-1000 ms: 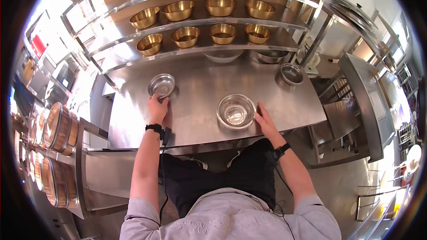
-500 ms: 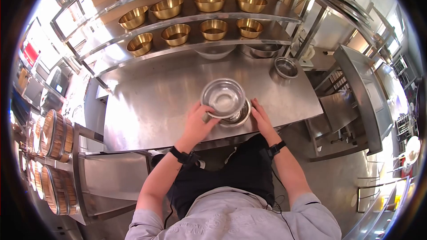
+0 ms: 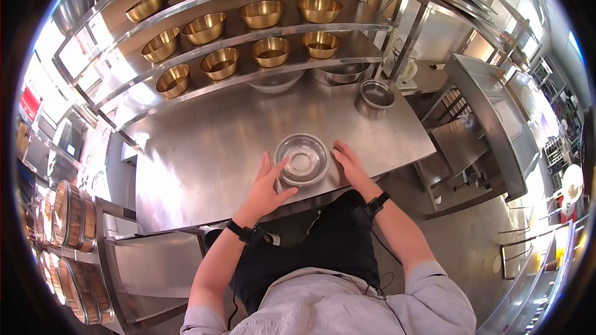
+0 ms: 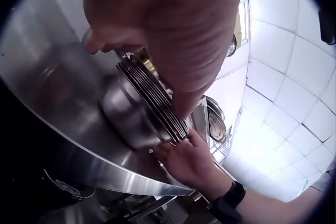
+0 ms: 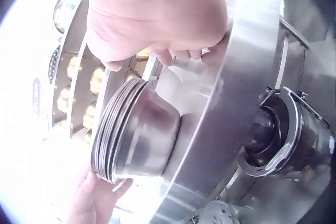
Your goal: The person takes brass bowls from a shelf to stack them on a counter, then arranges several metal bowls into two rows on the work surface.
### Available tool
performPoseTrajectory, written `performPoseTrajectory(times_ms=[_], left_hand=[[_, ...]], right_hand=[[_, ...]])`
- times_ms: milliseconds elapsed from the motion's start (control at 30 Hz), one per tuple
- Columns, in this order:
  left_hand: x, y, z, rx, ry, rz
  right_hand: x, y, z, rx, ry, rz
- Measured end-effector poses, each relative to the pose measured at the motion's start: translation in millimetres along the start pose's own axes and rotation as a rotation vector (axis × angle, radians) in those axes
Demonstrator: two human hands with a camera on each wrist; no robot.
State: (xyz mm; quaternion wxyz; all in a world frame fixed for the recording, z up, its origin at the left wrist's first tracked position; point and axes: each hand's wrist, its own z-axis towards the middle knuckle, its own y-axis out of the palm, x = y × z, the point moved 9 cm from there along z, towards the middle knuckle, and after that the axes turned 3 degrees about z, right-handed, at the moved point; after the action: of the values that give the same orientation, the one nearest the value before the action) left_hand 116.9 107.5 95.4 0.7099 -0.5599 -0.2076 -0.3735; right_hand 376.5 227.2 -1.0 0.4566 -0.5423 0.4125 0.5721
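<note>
A nested stack of steel bowls (image 3: 302, 177) stands upright on the steel table near its front edge. Both wrist views show several rims packed one over another above the bottom bowl's wall (image 5: 149, 140). My left hand (image 3: 267, 186) is at the stack's left side, fingers spread, fingertips overlapping the rim in the head view. On the other side my right hand (image 3: 352, 166) lies beside the stack with fingers extended. In the left wrist view the right hand (image 4: 189, 163) has its fingertips close by the rims. Neither hand grips a bowl.
Another steel bowl stack (image 3: 376, 98) sits at the table's back right. Larger bowls (image 3: 340, 73) lie under the shelves. Gold bowls (image 3: 270, 53) line the shelf rack behind the table (image 3: 205, 149). Wooden steamers (image 3: 74, 217) are piled at the left; a steel sink unit (image 3: 496, 124) stands right.
My left hand carried a steel bowl from the table's left over to the stack, set it in on top and let it go. The right hand stays beside the stack. The head view has shifted.
</note>
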Motion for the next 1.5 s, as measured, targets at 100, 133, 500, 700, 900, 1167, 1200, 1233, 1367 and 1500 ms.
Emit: performPoseTrajectory(times_ms=[100,133,500,700,900,1167,1200,1233,1367,1500], left_hand=[[-20,-11,-12,0.011,-0.136,-0.002],[-32,-17,-17,0.007,-0.187,0.031],[-117,-22,-53,0.353,-0.221,-0.487],[-128,-24,-55,0.371,-0.22,-0.557],[-128,-22,-56,0.375,-0.221,-0.56],[-125,-20,-56,0.379,-0.216,-0.587],[-124,-20,-56,0.376,-0.217,-0.573],[-123,-21,-57,0.374,-0.218,-0.558],[-118,-25,-57,0.381,-0.19,-0.531],[-121,-25,-55,0.38,-0.215,-0.529]], right_hand=[[-18,-49,35,0.104,0.066,-0.376],[-21,-76,54,0.201,-0.007,-0.477],[-18,-222,164,0.421,0.043,-0.986],[-50,-192,128,0.562,-0.048,-0.833],[-102,-93,58,0.268,-0.117,-0.592],[-118,9,-10,-0.045,-0.273,-0.326],[-116,19,-14,-0.078,-0.286,-0.351],[-114,27,-18,-0.113,-0.299,-0.376],[-94,47,-23,-0.263,-0.312,-0.537],[-103,49,-30,-0.295,-0.212,-0.508]])
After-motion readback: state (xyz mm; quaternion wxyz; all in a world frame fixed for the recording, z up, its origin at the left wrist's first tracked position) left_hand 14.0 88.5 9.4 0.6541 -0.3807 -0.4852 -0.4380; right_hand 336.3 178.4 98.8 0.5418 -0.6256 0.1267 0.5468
